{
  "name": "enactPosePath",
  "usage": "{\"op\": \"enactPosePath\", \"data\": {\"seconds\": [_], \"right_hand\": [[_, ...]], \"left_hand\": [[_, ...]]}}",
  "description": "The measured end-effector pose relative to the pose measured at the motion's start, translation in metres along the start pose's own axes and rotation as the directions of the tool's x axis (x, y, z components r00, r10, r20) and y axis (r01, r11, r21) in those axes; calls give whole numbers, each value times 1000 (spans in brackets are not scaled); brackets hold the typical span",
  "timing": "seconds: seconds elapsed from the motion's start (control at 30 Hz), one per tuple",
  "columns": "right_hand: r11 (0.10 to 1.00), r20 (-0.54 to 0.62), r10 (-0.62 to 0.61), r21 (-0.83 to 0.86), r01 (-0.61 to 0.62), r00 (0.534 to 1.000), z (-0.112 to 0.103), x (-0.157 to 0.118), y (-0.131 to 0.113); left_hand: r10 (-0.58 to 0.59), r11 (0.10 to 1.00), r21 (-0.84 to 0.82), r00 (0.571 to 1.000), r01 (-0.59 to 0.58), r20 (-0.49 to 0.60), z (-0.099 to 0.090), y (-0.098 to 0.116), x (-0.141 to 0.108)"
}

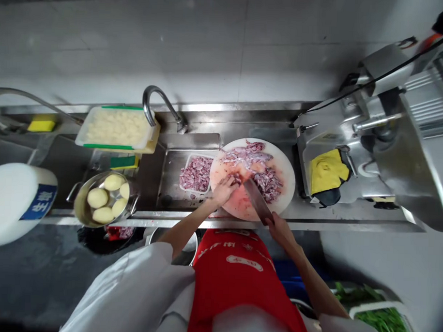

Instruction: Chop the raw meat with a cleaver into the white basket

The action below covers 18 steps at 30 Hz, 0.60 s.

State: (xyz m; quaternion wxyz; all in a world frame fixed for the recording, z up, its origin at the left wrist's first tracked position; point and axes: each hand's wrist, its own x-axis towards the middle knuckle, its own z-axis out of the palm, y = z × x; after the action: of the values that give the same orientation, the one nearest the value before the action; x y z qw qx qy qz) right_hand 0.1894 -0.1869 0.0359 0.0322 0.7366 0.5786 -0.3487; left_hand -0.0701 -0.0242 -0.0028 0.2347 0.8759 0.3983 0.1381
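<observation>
A round white cutting board stained pink lies on the counter. My right hand is wrapped round the handle of a wide cleaver, its blade pointing up and left over the board. Left of the blade, my left hand presses its bent fingers on a small piece of purplish meat. Chopped purplish meat is heaped right of the blade. Longer whitish-purple pieces lie at the board's back. A white basket full of chopped pieces sits in the sink beside the board.
On the left are a metal pot of peeled potatoes, a lidded tub, a faucet and a large white container. A slicing machine with a yellow cloth stands on the right. Below right are leafy greens.
</observation>
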Motion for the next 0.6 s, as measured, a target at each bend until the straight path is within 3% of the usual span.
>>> {"op": "enactPosePath", "data": {"seconds": [0.07,0.2,0.37,0.47,0.6], "right_hand": [[998,-14,11,-61,-12,1000,-11,12,-9],[983,-40,8,-184,-16,999,-27,21,-39],[949,55,-157,-266,166,986,-29,31,-80],[933,86,-143,-321,164,986,-30,42,-81],[927,32,-79,-364,85,996,-40,52,-60]], "left_hand": [[-18,997,-82,999,15,-36,18,4,-22],[-165,962,-258,948,94,-270,45,8,-53],[-221,948,-300,895,104,-388,59,13,-59],[-232,953,-273,895,130,-382,64,13,-58],[-217,963,-228,910,141,-353,68,10,-60]]}}
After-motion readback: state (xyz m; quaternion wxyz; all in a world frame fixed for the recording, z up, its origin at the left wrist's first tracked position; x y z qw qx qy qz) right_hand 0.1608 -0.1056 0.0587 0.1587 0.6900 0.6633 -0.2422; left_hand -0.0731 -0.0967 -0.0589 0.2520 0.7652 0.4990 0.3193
